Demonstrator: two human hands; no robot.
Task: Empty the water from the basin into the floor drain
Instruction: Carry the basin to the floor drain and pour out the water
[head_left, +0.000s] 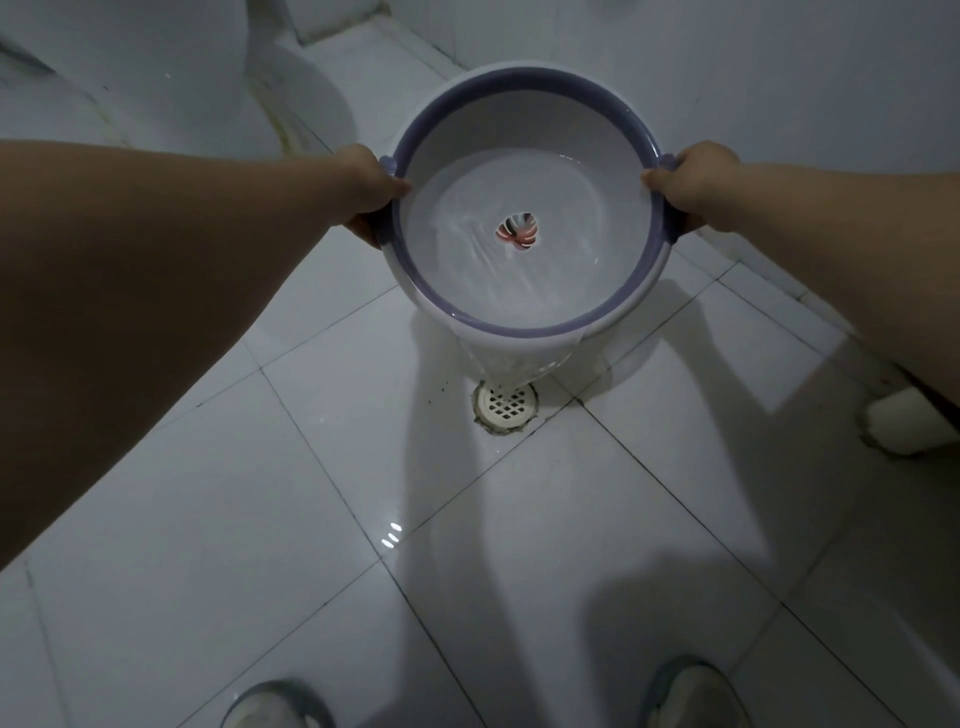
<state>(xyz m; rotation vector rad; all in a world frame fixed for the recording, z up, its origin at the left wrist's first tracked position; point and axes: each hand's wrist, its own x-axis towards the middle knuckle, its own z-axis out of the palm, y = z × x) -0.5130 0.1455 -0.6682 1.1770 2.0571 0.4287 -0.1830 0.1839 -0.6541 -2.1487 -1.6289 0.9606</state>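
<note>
A round white basin (524, 130) with a purple rim hangs in the air, tilted toward me, with a small leaf print on its bottom. My left hand (371, 189) grips its left rim and my right hand (691, 182) grips its right rim. Water (514, 364) spills over the near edge in a sheet and falls onto the round white floor drain (506, 402) just below.
A white toilet base (218, 88) stands at the back left. A white wall (727, 78) closes the back right. A white pipe stub (904, 426) sits at the right on the white tiled floor (260, 519). My two shoes (280, 706) are at the bottom edge.
</note>
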